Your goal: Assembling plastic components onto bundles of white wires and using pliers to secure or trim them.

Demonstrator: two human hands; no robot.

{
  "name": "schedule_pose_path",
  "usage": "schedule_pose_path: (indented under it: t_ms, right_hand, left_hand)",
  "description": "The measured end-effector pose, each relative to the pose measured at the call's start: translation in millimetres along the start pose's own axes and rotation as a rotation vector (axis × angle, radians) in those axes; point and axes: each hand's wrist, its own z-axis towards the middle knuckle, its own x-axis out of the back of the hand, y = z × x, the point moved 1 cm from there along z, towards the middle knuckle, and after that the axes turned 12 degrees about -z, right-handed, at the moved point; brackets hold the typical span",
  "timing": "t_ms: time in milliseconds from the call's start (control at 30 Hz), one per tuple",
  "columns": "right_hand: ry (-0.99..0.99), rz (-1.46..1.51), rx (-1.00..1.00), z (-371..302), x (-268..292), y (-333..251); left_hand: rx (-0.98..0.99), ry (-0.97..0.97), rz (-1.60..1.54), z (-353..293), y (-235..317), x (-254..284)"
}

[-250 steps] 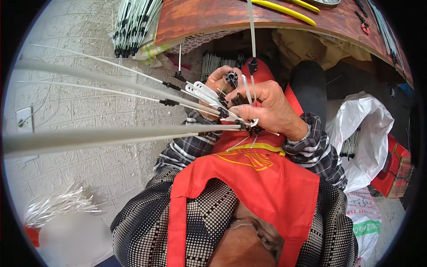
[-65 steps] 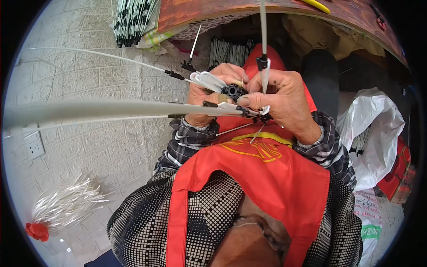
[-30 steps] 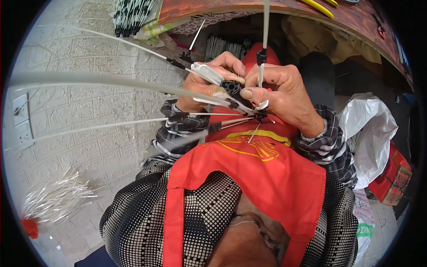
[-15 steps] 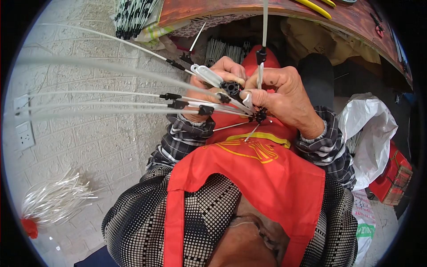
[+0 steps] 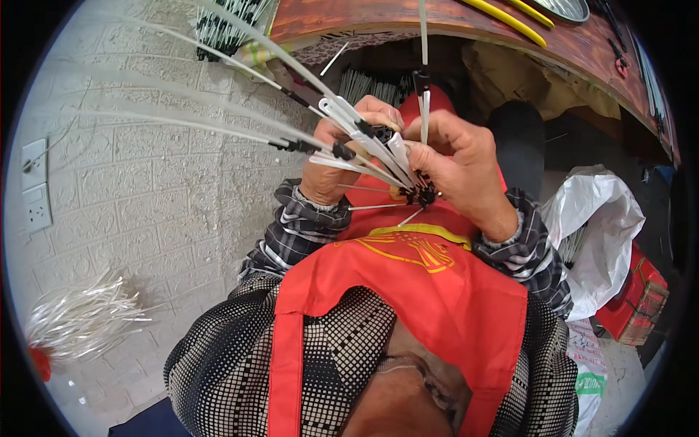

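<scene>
In front of my apron I hold what looks like an umbrella frame of thin white ribs point(image 5: 382, 156) with black plastic joints, fanned out to the left and upward. A small black ring-shaped hub point(image 5: 382, 133) sits between my hands. My left hand point(image 5: 326, 171) is closed round the ribs beside that hub, its fingers partly behind them. My right hand point(image 5: 462, 167) pinches at the white rib ends, thumb toward the hub; the exact contact is hidden. Just below, the ribs gather at a black cluster point(image 5: 421, 193). One rib point(image 5: 424, 36) stands straight up past my right fingers.
A wooden table point(image 5: 408, 18) curves along the top, with yellow-handled pliers point(image 5: 513, 22) on it. Bundled ribs point(image 5: 229, 25) stand at its left end. A white plastic bag point(image 5: 601, 218) and a red box point(image 5: 632, 295) lie at right; a white strand bundle point(image 5: 84, 317) is at lower left.
The ribs on the left have swung upward, several blurred by motion. My right hand has shifted slightly, and the hub is now more covered by white ribs.
</scene>
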Motion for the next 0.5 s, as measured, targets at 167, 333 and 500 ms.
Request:
schedule_pose_path:
  t_ms: [167,333,500]
  right_hand:
    - [0.053,-0.396,0.307,6.7,2.1,-8.9]
    - [-0.258,-0.576,0.385,26.5,15.5,-19.8]
    - [-0.58,-0.239,0.141,29.2,26.2,-33.4]
  left_hand:
    - [0.057,0.147,-0.063,-0.7,15.0,-16.0]
    - [0.049,0.125,-0.084,-6.6,19.9,-4.4]
    - [0.114,0.275,-0.092,-12.5,22.8,-10.8]
